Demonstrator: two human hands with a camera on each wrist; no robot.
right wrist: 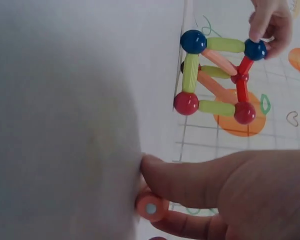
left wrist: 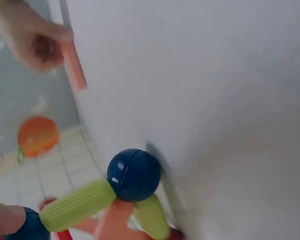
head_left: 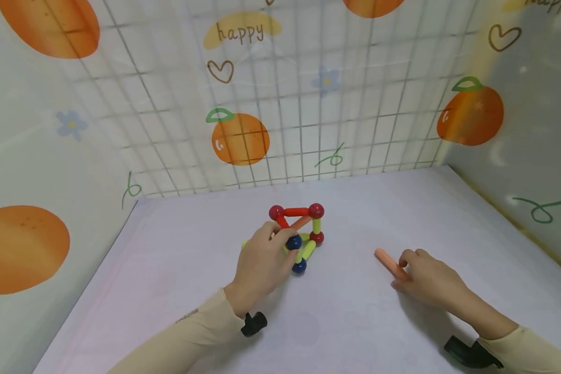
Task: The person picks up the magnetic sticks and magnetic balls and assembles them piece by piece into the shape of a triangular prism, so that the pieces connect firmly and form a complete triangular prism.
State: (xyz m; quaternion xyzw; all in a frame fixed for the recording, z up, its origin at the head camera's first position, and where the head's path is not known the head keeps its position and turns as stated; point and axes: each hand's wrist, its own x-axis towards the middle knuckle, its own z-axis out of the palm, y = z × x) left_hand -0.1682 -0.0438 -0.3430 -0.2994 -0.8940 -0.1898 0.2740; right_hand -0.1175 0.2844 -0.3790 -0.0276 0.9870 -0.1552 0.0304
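Observation:
My left hand [head_left: 261, 259] pinches a blue ball [head_left: 293, 242] at an upper corner of a frame built from magnetic rods and balls. That frame stands on the table, with red balls [head_left: 316, 211], another blue ball [left wrist: 134, 175] low at the front, lime rods [right wrist: 190, 73], red rods [head_left: 296, 212] and slanting orange rods [right wrist: 217, 86]. Part of it is hidden behind the left hand in the head view. Off to the right, my right hand [head_left: 432, 280] holds a loose orange rod [head_left: 388, 262] between thumb and fingers, apart from the frame. A pale metal tip shows on the rod's end [right wrist: 151, 208].
The pale table [head_left: 346, 311] meets a curtain [head_left: 280, 93] printed with oranges at the back and sides. Dark wrist mounts [head_left: 254, 324] sit at both sleeves. A bit of something red [right wrist: 158, 238] shows at the bottom edge of the right wrist view.

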